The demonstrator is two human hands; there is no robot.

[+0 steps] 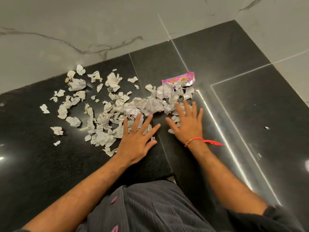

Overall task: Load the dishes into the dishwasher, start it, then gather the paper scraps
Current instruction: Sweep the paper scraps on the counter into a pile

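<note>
Dark ribbed shirt (155, 210) with pink buttons fills the bottom edge, both bare forearms reaching forward from it. Left hand (135, 141) flat on the black worktop (41, 164), fingers (136, 122) straight and spread, released, grasping nothing; fingertips lie on the near edge of the paper scraps (117, 108). Right hand (188, 124) also flat, fingers straight and spread, released, resting on scraps at the right end of the pile; red thread bracelet (200, 140) on its wrist. Scraps are crumpled white bits scattered across the worktop left of centre, thicker heap between the hands and the wall. Pink snack wrapper (180, 79) touches the far right of the heap. One stray scrap (267, 128) lies well apart to the right. Marble wall (83, 27) behind.
</note>
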